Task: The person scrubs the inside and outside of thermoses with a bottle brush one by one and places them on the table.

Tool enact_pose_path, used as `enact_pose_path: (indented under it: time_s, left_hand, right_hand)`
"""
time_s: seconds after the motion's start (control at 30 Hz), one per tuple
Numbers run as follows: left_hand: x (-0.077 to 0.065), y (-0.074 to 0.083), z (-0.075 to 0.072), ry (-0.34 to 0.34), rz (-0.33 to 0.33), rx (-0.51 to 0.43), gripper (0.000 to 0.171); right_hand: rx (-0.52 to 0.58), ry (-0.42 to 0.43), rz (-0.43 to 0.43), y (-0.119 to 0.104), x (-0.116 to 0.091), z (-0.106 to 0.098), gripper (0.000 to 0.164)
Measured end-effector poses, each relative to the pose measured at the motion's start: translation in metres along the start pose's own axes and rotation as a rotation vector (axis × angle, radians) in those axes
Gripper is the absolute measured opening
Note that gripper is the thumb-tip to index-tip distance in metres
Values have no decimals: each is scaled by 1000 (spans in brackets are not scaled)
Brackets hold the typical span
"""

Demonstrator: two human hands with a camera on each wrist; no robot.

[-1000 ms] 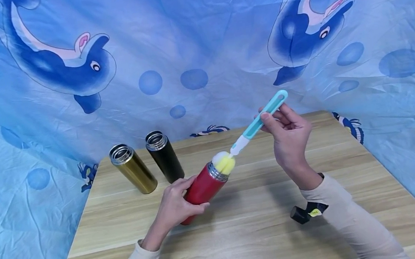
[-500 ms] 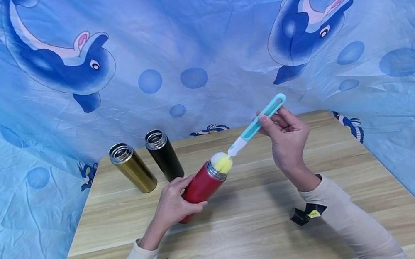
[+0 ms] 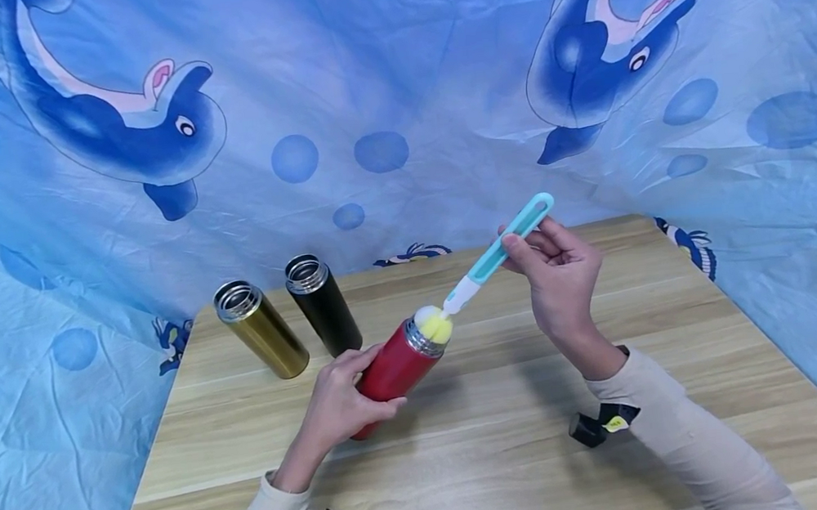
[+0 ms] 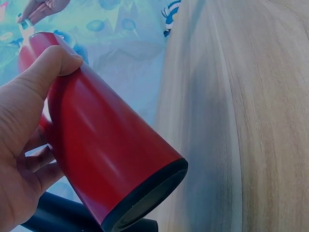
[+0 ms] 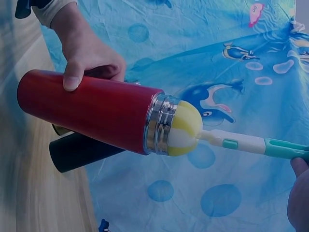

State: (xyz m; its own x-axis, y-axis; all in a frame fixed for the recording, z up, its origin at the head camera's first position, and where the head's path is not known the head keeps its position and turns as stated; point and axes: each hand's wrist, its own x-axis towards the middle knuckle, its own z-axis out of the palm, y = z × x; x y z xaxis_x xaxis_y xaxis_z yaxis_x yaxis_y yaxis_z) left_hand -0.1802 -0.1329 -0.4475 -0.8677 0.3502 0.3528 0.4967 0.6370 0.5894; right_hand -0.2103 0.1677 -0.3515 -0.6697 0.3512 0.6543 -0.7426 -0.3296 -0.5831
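My left hand (image 3: 345,401) grips a red thermos bottle (image 3: 398,364) round its body, the bottle tilted with its mouth up and to the right. In the left wrist view its dark base (image 4: 147,195) faces the camera. A bottle brush (image 3: 500,253) with a turquoise handle is pinched between the thumb and fingers of my right hand (image 3: 562,281). Its yellow and white sponge head (image 5: 186,128) sits in the metal mouth of the bottle, partly inside and bulging out past the rim. How deep the sponge reaches is hidden.
A gold bottle (image 3: 264,334) and a black bottle (image 3: 325,308), both without lids, stand upright at the back left of the wooden table (image 3: 518,474). Behind the table hangs a blue curtain (image 3: 434,55) printed with dolphins.
My right hand and the brush have moved slightly down and left, and the sponge sticks out of the mouth a little less. The red bottle has shifted slightly left.
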Motion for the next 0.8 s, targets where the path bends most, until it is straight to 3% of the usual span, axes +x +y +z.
enact_pose_path:
  time_s: [0.23,0.8]
  left_hand:
    - [1,2,-3,6,16,0,77]
    - [0,0,-5,-22,24,10,77]
  right_hand:
    - [18,0,8,0,0,0,27]
    - [34,-100,28,5,-2,-3,25]
